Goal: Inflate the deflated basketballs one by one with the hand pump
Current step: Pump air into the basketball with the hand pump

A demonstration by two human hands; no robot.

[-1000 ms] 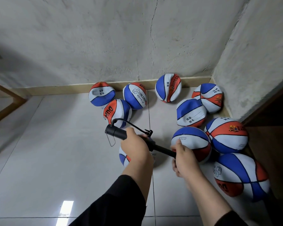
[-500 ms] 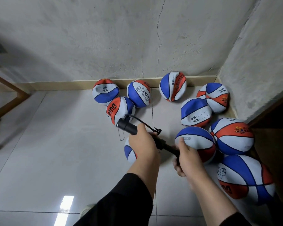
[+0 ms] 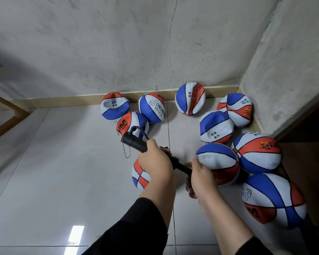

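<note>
Cracked grey walls – pale tiled floor – beige skirting

Left hand grips the black hand pump around its barrel; the barrel's free end points to 10 o'clock. Right hand holds the pump's handle end, at 4 o'clock from the left hand. A thin black hose loops off the barrel's far end. A red, white and blue ball lies partly hidden beneath the left hand. Nine more balls ring the tiled floor from 11 to 4 o'clock, several dented, near the concrete wall.
</note>
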